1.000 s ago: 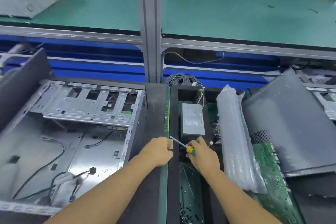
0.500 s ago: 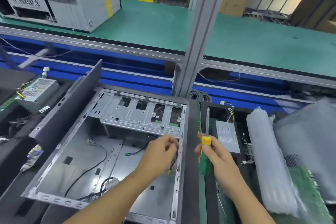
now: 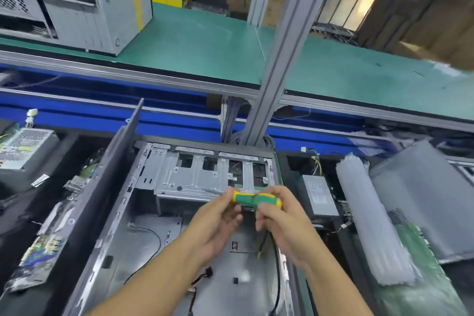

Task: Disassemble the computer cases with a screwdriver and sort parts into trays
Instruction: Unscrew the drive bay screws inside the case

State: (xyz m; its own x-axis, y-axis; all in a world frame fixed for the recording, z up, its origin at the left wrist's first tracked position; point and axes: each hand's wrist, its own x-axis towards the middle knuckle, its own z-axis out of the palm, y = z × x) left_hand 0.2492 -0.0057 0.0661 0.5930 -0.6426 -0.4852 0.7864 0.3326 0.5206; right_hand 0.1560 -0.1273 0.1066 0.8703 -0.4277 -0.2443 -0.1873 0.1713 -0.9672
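You have the computer case (image 3: pixel 179 251) lying open in front of you, and it looks well stripped: no board on its floor, only loose cables (image 3: pixel 143 233) trailing over bare metal. The drive cage (image 3: pixel 202 177) is still mounted at the far end, so I'd say that's the main job left. A power supply (image 3: pixel 320 195) already sits in the right-hand tray (image 3: pixel 292 161), and circuit boards (image 3: pixel 43 251) lie off to your left. The screwdriver (image 3: pixel 256 200) hangs level above the case, just this side of the cage, with its shaft pointing left and its tip blurred. Your right hand (image 3: pixel 282 223) curls round the butt of the green-and-yellow handle. Your left hand (image 3: pixel 218 220) pinches the front of it at the yellow collar.
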